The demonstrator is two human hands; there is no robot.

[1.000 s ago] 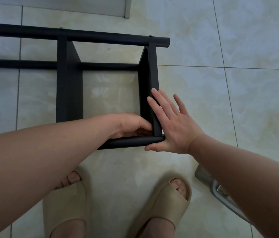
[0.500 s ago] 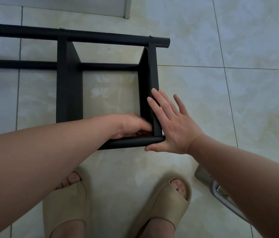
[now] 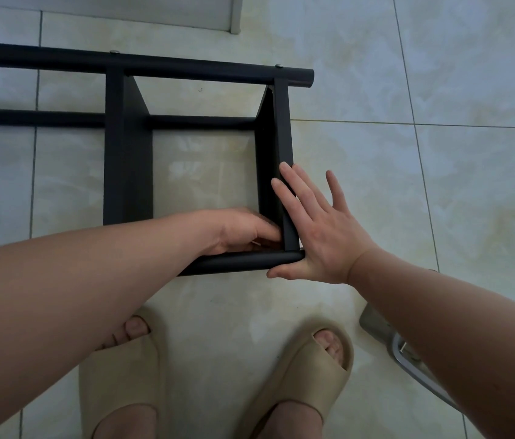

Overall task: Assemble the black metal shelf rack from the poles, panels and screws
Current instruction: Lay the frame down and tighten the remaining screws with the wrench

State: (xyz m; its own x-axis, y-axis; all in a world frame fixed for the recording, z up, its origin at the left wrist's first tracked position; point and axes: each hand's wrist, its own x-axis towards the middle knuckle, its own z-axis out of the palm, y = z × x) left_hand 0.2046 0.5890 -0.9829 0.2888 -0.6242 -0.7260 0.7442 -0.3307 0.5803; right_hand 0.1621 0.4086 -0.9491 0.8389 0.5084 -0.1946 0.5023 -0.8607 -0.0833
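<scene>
The black shelf rack lies on its side on the tiled floor. Its far pole (image 3: 186, 66) carries two screw heads (image 3: 279, 65). A middle panel (image 3: 126, 153) and an end panel (image 3: 281, 128) run between the far pole and the near pole (image 3: 243, 259). My left hand (image 3: 237, 229) reaches into the inner corner where the end panel meets the near pole. Its fingers are curled and pinch something small, of which only a pale sliver shows. My right hand (image 3: 319, 229) lies flat against the end panel's outer face, thumb at the tip of the near pole.
My feet in beige sandals (image 3: 307, 375) stand just below the near pole. A grey metal object (image 3: 376, 324) sticks out from under my right forearm. A white frame edge (image 3: 234, 14) sits at the top. Bare tiles spread to the right of the rack.
</scene>
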